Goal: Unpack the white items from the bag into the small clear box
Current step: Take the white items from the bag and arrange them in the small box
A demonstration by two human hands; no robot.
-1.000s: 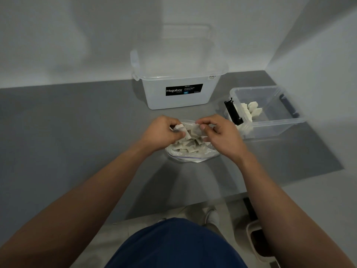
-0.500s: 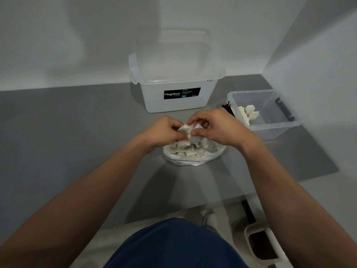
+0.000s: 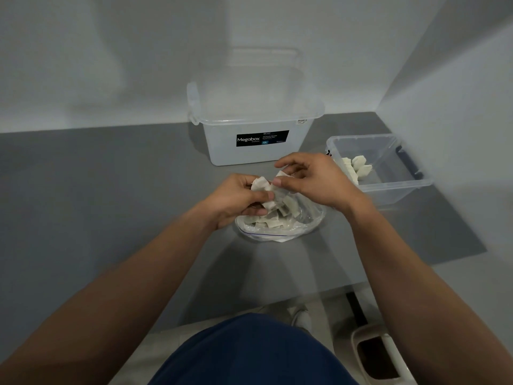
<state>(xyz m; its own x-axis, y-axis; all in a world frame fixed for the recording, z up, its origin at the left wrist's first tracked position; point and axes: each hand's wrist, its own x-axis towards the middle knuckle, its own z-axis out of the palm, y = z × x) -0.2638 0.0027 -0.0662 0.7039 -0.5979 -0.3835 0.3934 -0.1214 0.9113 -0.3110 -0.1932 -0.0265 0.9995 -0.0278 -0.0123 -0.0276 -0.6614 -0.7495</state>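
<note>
A clear zip bag [image 3: 302, 226] lies on the grey table, holding several small white packets [image 3: 273, 222]. My left hand [image 3: 236, 200] grips a bunch of white packets just above the bag's left side. My right hand [image 3: 316, 182] pinches a white packet at the top of that bunch, its fingers curled over it. To the right stands the small clear box [image 3: 399, 187] with several white packets [image 3: 356, 168] lying in it.
A larger translucent Megabox tub [image 3: 258, 151] stands behind the bag against the back wall. A side wall rises close to the small box on the right. The table's front edge runs below my forearms; a bin [image 3: 377, 357] sits on the floor.
Both hands have lifted from inside the bag, bringing a bunch of white packets up above it. My right hand has shifted slightly toward the small box.
</note>
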